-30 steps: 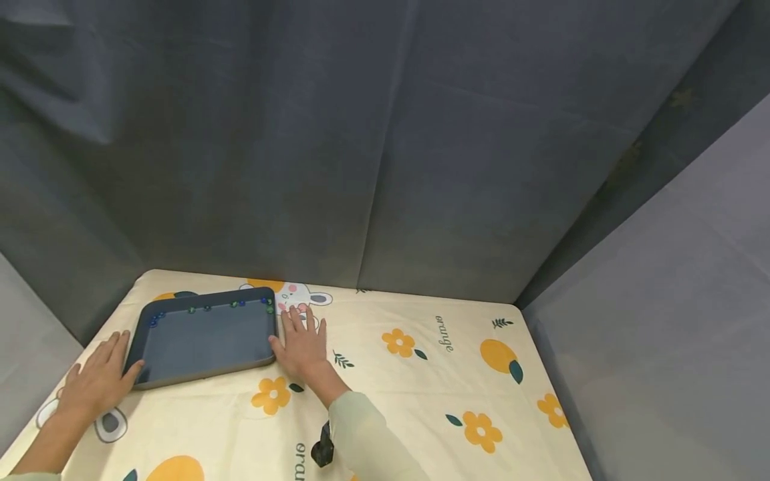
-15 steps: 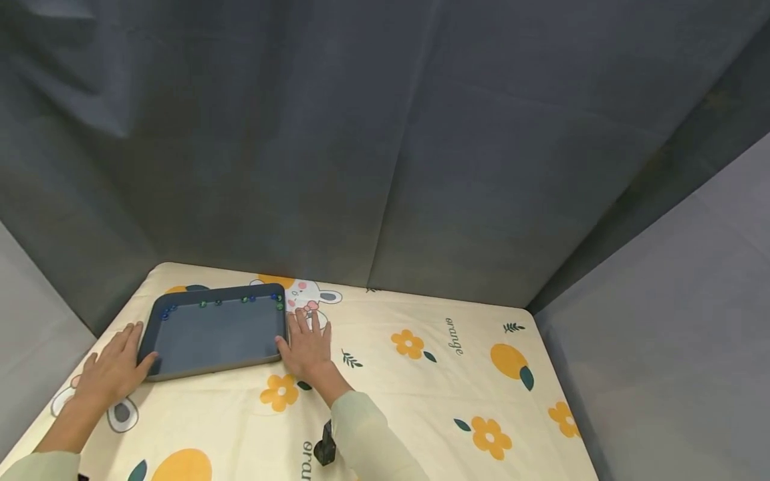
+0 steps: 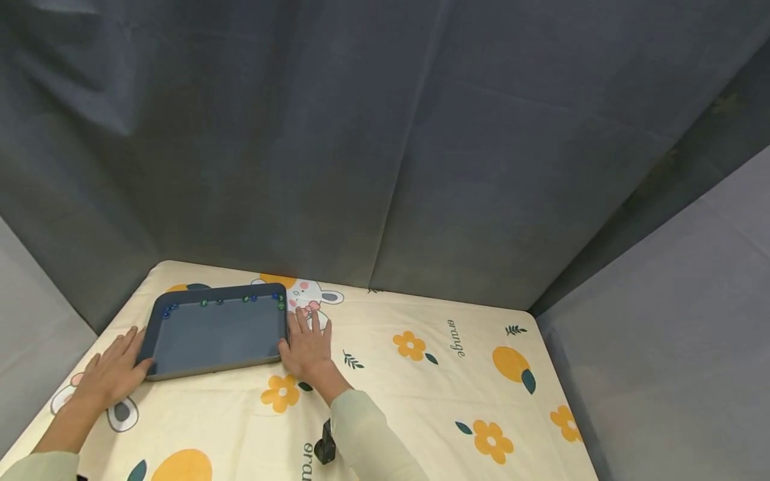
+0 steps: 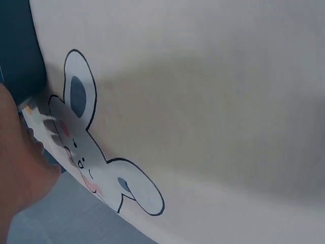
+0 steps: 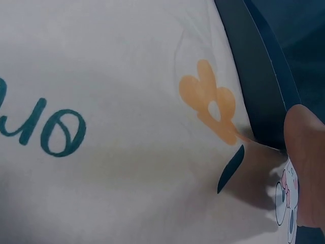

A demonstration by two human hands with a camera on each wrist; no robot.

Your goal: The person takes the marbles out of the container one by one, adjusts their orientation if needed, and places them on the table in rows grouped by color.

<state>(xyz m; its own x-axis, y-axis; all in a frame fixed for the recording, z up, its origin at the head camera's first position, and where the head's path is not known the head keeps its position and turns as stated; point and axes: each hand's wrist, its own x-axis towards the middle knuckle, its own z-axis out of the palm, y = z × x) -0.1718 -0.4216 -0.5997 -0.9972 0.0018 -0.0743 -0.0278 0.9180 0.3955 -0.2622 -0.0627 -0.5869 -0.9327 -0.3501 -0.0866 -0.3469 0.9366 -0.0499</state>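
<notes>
A dark blue-grey rectangular tray (image 3: 219, 341) lies on the table at the far left. Several small blue balls (image 3: 166, 315) and green balls (image 3: 281, 306), marble-like, sit in it along its far side and far corners. My left hand (image 3: 111, 374) lies beside the tray's left side, fingers extended, the thumb at the near-left corner. At the opposite side my right hand (image 3: 308, 351) is spread out, its thumb against the tray's right wall. Both wrist views catch only part of a hand by the tray wall (image 5: 259, 76); the balls are out of sight there.
A cream tablecloth (image 3: 373, 401) printed with flowers, oranges and rabbits covers the table. Dark grey curtain (image 3: 271, 147) rises behind it, with a paler panel (image 3: 674, 321) on the right. Near the right sleeve is a small black device (image 3: 325, 449).
The head view has shifted slightly, so everything appears farther right than a second ago. The left thumb has drawn back a little toward the tray's edge. Tray and balls look still.
</notes>
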